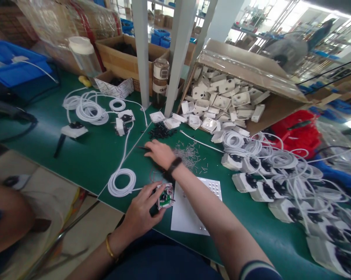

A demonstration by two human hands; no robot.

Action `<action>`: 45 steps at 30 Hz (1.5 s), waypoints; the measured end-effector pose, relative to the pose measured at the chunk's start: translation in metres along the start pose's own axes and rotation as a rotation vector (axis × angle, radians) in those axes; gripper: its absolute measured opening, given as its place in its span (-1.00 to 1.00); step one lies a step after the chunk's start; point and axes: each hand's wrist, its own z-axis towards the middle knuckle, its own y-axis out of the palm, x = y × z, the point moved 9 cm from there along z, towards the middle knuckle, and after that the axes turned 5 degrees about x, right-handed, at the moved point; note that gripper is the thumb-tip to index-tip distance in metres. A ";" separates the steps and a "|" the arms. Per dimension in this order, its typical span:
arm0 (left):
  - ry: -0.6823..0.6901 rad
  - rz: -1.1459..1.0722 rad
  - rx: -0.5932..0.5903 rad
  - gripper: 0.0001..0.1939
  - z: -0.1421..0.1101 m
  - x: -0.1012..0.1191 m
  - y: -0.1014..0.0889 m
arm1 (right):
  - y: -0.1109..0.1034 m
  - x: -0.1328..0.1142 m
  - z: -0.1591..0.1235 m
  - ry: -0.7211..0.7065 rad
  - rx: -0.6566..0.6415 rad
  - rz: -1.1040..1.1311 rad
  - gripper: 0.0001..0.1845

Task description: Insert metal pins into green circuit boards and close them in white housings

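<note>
My left hand (144, 210) grips a small clear-rimmed housing (165, 196) with a green circuit board inside, close to the table's front edge. A white cable, its coil (122, 182) lying to the left, runs toward this housing. My right hand (160, 153) is stretched forward over the green table, fingers drawn together. A thin dark thing shows at its fingertips, too small to name. Just beyond that hand lies a heap of small black parts (162, 131). Loose screws (188, 155) are scattered to the right of it. Under my right forearm is a white plate with holes (184, 214).
A tipped cardboard box (276, 112) spills white plastic housings (222, 102). Rows of white units (245, 182) with coiled cables line the right side. More coiled cables (90, 109) lie at left. Grey posts (142, 50) rise behind. Another person's arm (9, 210) is at lower left.
</note>
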 end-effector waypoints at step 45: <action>-0.101 -0.076 -0.012 -0.33 -0.003 -0.011 0.008 | -0.022 -0.038 -0.179 0.067 0.146 0.311 -0.70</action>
